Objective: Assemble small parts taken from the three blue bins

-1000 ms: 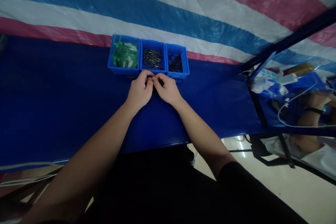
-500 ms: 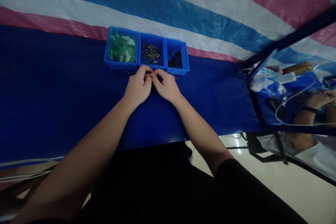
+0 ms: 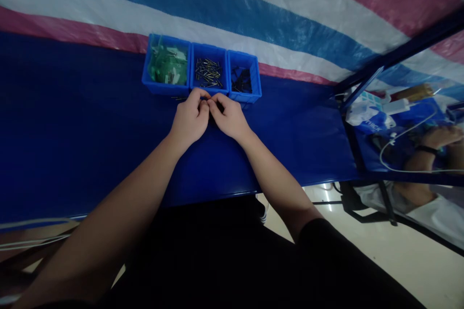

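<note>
My left hand and my right hand meet fingertip to fingertip just in front of the blue bins. Both are closed in a pinch; whatever lies between the fingertips is hidden or too small to name. Beyond them, the middle blue bin holds many small brass-coloured, screw-like pins. The right blue bin contains small black parts. Inside the left blue bin sit a green plastic bag and whitish pieces. A few thin pins lie on the table beside my left hand.
The dark blue table stretches to both sides, backed by a striped plastic sheet. At right, past a metal frame post, a co-worker's hands are over another bench, near a white cable and plastic bags.
My hands stay together in the same place, with barely any visible finger movement. The whole view has shifted very slightly.
</note>
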The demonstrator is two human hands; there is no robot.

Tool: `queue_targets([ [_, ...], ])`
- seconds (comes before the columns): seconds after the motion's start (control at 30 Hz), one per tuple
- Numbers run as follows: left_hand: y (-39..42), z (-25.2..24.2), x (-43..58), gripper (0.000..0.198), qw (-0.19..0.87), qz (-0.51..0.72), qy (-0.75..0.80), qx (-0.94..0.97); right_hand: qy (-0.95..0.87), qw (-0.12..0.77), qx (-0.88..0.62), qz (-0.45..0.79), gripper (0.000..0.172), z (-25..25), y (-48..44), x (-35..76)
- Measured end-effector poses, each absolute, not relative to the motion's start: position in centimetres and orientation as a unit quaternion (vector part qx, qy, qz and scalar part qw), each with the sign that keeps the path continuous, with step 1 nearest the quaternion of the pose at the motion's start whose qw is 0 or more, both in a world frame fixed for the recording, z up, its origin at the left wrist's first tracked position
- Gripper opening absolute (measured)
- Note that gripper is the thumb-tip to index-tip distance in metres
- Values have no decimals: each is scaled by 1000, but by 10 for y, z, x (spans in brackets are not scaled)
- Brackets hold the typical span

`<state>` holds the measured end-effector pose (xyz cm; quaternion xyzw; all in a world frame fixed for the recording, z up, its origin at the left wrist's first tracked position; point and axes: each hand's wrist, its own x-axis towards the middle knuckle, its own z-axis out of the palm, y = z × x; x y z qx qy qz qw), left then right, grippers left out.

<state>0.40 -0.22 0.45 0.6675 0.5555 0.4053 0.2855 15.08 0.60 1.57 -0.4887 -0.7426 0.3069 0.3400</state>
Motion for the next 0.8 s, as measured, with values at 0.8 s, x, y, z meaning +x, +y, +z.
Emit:
queue_targets([
  [0.8, -3, 5, 3, 21, 290, 402, 554, 669, -742, 354, -484, 301, 22, 16, 6, 150],
])
